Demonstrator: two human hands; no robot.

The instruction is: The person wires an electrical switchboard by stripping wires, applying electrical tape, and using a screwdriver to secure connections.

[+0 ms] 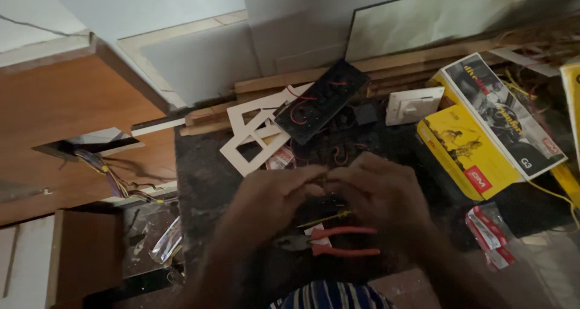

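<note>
The left hand [272, 194] and right hand [377, 191] meet fingertip to fingertip over the dark surface [205, 182], pinching something small between them; it is too blurred to identify. Just below the hands lie red-handled steel pliers [329, 242] and a thin yellow-handled screwdriver [326, 218]. Beyond the fingers rests a black rectangular switch plate with red wires [323, 100].

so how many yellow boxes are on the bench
2 for sure: a big yellow box right of the hands, with a black-and-white topped yellow box lying across it. A yellow edge at the far right may be a third, mostly cut off.
</note>
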